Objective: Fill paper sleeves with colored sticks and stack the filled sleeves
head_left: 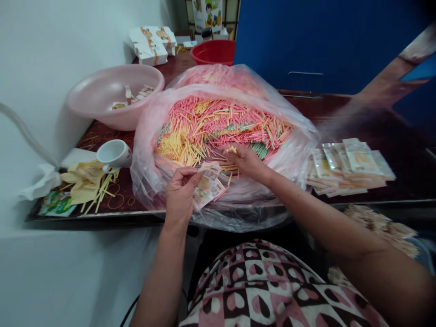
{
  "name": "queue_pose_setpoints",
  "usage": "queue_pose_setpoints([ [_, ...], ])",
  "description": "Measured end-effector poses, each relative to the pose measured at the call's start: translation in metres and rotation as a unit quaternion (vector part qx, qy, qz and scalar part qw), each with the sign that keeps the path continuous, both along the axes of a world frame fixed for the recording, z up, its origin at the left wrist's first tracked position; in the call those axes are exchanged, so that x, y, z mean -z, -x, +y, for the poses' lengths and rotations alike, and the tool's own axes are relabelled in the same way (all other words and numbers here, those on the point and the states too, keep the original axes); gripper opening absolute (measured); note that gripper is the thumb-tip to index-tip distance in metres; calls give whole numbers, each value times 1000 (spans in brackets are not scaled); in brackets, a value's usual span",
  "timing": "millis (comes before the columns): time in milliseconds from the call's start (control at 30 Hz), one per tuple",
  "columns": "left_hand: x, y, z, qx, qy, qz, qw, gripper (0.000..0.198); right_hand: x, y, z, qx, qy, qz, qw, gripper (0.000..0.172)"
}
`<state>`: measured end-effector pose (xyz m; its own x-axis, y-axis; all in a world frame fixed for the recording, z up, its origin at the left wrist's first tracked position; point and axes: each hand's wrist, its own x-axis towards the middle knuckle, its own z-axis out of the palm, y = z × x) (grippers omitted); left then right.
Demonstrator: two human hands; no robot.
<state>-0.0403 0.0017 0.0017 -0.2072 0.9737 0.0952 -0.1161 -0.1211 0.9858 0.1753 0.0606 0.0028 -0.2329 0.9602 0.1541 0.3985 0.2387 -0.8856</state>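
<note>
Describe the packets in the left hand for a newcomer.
Find the clear plastic bag of pink and yellow sticks on the dark table. At its near edge, the left hand fans small printed packets; unlike the stack right of the bag, these are held up.

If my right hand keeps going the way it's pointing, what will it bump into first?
Probably the loose pink and yellow sticks heaped in the clear plastic bag, just ahead of your right hand. It's hard to tell how high above them the hand is.
</note>
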Motion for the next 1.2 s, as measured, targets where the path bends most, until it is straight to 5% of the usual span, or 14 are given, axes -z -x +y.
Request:
queue_pose_setpoints([
  [167,-5,-12,-1,-9,36,-58,998,33,-27,3,-1,55,-16,168,984,43],
  [333,-9,-21,-2,11,74,-96,993,38,-26,12,1,60,48,277,958,49],
  [700,-12,-20,-4,26,68,-176,982,39,-10,11,-4,58,-10,218,974,34],
  [867,-10,-21,-2,25,62,-187,980,37,5,11,-4,43,81,170,981,31],
  [1200,-8,-29,-3,40,64,-183,980,34,-66,35,-27,27,38,389,920,42],
])
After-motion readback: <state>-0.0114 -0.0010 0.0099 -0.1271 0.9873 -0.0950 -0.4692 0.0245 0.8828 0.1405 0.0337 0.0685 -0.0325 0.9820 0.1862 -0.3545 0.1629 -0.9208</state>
